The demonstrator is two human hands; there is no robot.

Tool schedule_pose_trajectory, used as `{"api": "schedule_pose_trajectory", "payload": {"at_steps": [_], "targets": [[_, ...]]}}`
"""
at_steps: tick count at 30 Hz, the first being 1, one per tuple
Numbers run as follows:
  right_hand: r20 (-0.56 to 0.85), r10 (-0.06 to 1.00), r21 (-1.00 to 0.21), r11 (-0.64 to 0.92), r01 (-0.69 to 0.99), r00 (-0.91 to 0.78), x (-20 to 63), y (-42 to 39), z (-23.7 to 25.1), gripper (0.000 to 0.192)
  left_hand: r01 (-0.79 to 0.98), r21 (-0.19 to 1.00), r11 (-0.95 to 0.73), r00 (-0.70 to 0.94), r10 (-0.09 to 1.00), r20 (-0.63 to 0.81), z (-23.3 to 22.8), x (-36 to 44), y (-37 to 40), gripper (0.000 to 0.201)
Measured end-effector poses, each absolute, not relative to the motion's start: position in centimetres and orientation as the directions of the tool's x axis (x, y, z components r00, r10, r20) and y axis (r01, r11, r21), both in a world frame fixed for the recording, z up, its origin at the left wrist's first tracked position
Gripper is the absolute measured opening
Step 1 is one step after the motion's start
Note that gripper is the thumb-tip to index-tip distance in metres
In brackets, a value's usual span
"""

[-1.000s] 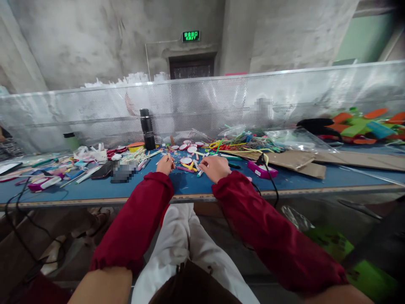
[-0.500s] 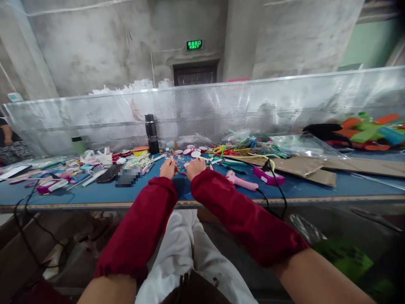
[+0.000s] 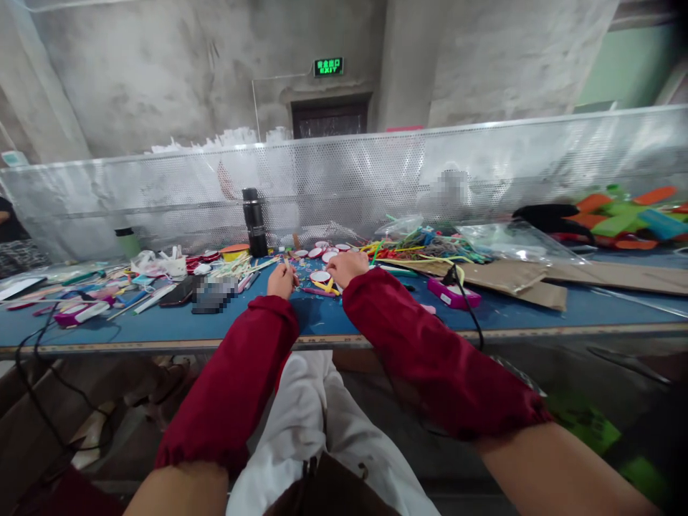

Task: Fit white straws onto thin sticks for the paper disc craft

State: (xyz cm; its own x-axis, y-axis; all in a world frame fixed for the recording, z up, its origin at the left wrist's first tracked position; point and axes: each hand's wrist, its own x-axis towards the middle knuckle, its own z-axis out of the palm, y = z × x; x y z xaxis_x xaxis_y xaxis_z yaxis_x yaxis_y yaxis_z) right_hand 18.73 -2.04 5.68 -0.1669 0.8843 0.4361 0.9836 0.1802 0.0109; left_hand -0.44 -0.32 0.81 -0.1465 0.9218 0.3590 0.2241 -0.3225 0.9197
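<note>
At the near side of the blue table (image 3: 317, 315), a small pale stick (image 3: 287, 264) is seemingly pinched in the left hand (image 3: 280, 282), fingers curled narrow; exact ID can't be told. Approx. between the hands, yellow strips (image 3: 327, 287) are left loose w/ a purple stick (image 3: 316, 292); a red-rimmed white disc (image 3: 320, 276) is seen just beyond. The right hand (image 3: 349, 269) is bent narrow at the disc's right; whether anything's held can't be told. Farther off, more discs (image 3: 314, 253) are scattered, tangled cords (image 3: 430, 245) are heaped right, a black bottle (image 3: 254, 226) is stood left. Progress, as judged: early or mid-way, pcs. being unjoined; qty. done can't be told
</note>
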Motion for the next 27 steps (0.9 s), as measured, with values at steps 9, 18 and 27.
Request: {"api": "schedule_pose_trajectory", "payload": {"at_steps": [9,18,27], "targets": [[0.377,0.915,-0.032,0.167,0.985,-0.143,22.6,-2.8,5.1,0.021,0.227,0.914,-0.336,-0.127,0.921,0.37,0.6,-0.5,-0.1,0.018],[0.314,0.937,0.047,0.146,0.988,-0.153,23.1,-3.6,5.4,0.023,0.267,0.899,-0.348,-0.121,0.913,0.389,0.1,-0.7,0.4,0.015],[0.242,0.967,0.084,0.065,0.994,-0.084,24.6,-5.8,5.1,0.035,0.259,0.901,-0.348,-0.112,0.916,0.386,-0.1,-0.7,0.6,0.014]]}}
